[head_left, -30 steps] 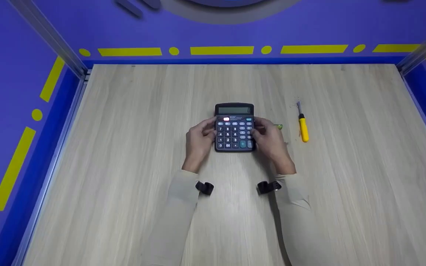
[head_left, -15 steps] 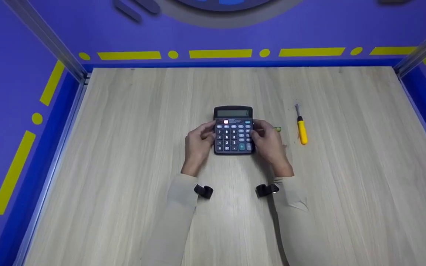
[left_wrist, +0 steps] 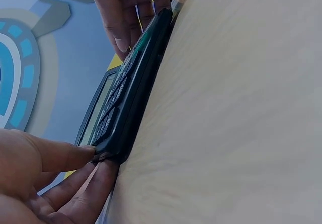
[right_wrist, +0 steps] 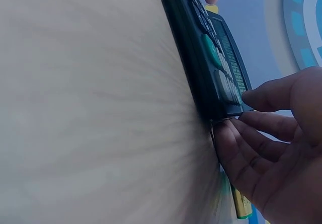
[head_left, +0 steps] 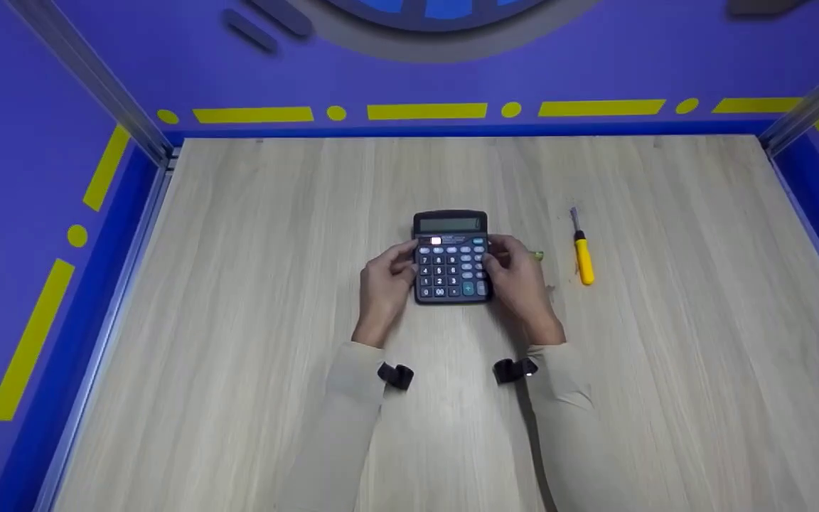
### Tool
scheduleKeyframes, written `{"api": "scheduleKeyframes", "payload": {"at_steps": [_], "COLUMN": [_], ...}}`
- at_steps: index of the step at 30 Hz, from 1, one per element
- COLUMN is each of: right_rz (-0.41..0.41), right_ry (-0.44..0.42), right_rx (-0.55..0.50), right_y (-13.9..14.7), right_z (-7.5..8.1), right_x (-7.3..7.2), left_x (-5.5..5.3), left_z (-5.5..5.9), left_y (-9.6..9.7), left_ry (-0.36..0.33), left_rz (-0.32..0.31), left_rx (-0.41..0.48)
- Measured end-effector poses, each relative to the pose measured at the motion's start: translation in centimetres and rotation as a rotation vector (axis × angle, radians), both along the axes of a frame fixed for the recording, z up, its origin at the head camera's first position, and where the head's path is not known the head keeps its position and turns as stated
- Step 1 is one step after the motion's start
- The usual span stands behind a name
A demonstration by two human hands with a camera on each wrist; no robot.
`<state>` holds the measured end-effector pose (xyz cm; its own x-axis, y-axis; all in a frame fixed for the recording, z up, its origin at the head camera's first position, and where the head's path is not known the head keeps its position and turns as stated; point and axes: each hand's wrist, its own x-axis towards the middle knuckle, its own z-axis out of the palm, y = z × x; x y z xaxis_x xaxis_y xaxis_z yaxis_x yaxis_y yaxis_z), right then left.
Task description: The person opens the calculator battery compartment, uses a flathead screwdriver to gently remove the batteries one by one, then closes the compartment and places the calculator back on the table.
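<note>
A black desk calculator (head_left: 446, 274) lies face up on the wooden table, its display (head_left: 449, 225) lit with a digit at the right end. The left hand (head_left: 387, 288) grips its left edge, thumb on top and fingers along the side, as the left wrist view also shows. On the opposite edge the right hand (head_left: 520, 284) pinches the calculator, its thumb (right_wrist: 269, 94) over the key side and fingers against the side. The calculator's underside is hidden.
A yellow-handled screwdriver (head_left: 584, 259) lies to the right, tip toward the back wall. Just behind the right hand a green and gold battery (right_wrist: 242, 204) is partly hidden. Blue panels with yellow marks (head_left: 427, 112) border the table.
The whole head view has shifted slightly downward. Both hands keep their hold on the calculator, which has not visibly moved on the table.
</note>
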<state>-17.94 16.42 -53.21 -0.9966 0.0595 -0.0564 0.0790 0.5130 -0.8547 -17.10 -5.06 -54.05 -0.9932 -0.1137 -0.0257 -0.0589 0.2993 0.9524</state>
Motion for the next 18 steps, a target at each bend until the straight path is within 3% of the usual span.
{"api": "scheduleKeyframes", "payload": {"at_steps": [4, 10, 18], "right_rz": [-0.01, -0.007, 0.036], "right_ry": [0.014, -0.01, -0.01], "right_rx": [-0.007, -0.035, -0.016], "right_y": [0.3, -0.1, -0.2], "right_z": [-0.5, -1.3, -0.4], "right_x": [0.4, 1.0, 1.1], "left_x": [0.1, 0.3, 1.3], "left_z": [-0.3, -0.6, -0.3], "left_y": [0.3, 0.0, -1.0], "left_ry": [-0.002, -0.018, -0.03], "left_rz": [-0.015, 0.029, -0.016], "left_rx": [-0.019, -0.01, -0.006]}}
